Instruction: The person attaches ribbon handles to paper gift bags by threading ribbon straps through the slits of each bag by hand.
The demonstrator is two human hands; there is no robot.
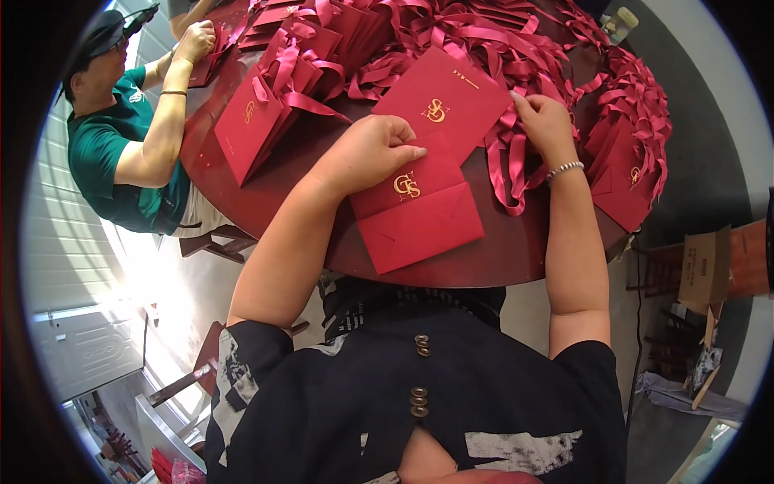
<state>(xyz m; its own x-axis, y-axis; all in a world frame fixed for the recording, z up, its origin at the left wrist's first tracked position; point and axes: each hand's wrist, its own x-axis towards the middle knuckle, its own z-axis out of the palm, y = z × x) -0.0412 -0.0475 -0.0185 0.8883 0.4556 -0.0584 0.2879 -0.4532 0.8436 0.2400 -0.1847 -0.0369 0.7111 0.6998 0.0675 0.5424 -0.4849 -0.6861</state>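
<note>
A flat red paper gift bag (415, 230) with a gold emblem and a folded bottom lies near the table's front edge. My left hand (372, 149) is closed at its top edge, thumb and fingers pressed together. Just beyond, partly under that bag, is a second red gift bag (459, 97), turned at an angle, also with a gold emblem. My right hand (548, 129) pinches this second bag's right corner between thumb and finger. Loose pink-red ribbon (508, 173) hangs down beside the second bag, close to my right hand.
Red bags with ribbon handles (258, 113) stand at the left. A heap of ribbons (500, 48) covers the table's far side, with more ribboned bags (625, 177) at the right. A person in a green shirt (129, 145) sits at the left; a cardboard box (705, 266) is off to the right.
</note>
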